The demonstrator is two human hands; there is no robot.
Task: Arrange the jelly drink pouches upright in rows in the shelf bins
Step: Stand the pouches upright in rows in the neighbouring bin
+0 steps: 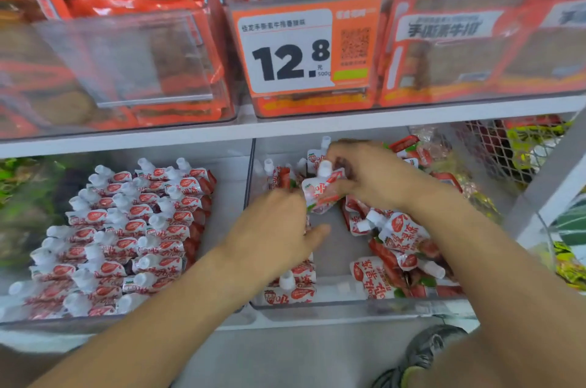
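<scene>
White-and-red jelly drink pouches (pixel 390 280) lie loose at the near right of the clear plastic shelf bin (pixel 348 305), and could tangle any new row. Farther in, the left hand (pixel 276 229), fingers loosely curled and holding nothing, steadies the standing row. The right hand (pixel 364 175) pinches one white-capped pouch (pixel 322 194) above the middle gap; set down crooked, it may topple its neighbours.

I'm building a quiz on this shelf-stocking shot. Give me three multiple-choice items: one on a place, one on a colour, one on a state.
1. Where is the pouch held by the right hand?
A. Over the right bin
B. Over the left bin
C. On the top shelf

2. What colour are the pouch caps?
A. Green
B. White
C. Black

3. How do the pouches in the left bin lie?
A. In a loose heap
B. In neat rows
C. Flat on the floor

Answers:
1 A: the right hand pinches a pouch above the right bin.
2 B: the cap is white.
3 B: the left bin holds rows.
</scene>
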